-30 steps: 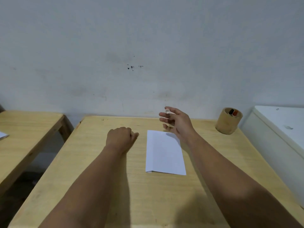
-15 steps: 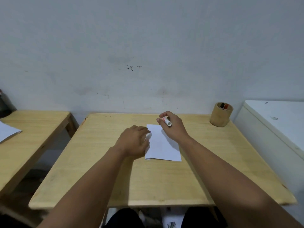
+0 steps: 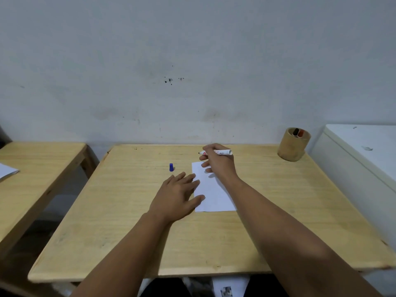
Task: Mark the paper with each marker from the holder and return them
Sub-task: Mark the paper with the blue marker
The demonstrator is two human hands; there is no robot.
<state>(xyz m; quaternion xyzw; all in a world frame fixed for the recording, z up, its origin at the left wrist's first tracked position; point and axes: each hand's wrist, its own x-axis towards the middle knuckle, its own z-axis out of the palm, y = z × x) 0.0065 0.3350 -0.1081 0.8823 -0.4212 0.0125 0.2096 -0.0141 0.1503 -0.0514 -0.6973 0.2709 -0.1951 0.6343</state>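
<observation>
the right hand (image 3: 218,166) is closed around a white marker (image 3: 222,152), gripped near its tip end between thumb and fingers. the marker lies roughly level, tip pointing left, blunt end pointing right toward the holder (image 3: 292,144). the tip is uncapped and sits above the table (image 3: 128,211), just beyond the far edge of the paper (image 3: 212,194). whether the tip touches the wood cannot be told.

the blue cap (image 3: 171,167) stands upright on the table, left of the paper and apart from it, just beyond the fingertips of the left hand (image 3: 177,196).

the left hand lies flat, palm down, fingers spread and holding nothing. its thumb and the ends of its fingers rest on the left edge of the paper; the rest of the hand lies on the bare wood.

the paper is a white sheet, long side running away from the person, near the table's centre. no mark can be made out on the visible part.

the holder is a tan cylinder at the far right corner of the table, well apart from both hands. two marker ends show inside its rim, one dark and one red-orange.

a second wooden table (image 3: 38,163) stands to the left, with a white sheet (image 3: 6,171) on it. a white cabinet (image 3: 364,159) stands to the right of the holder.
</observation>
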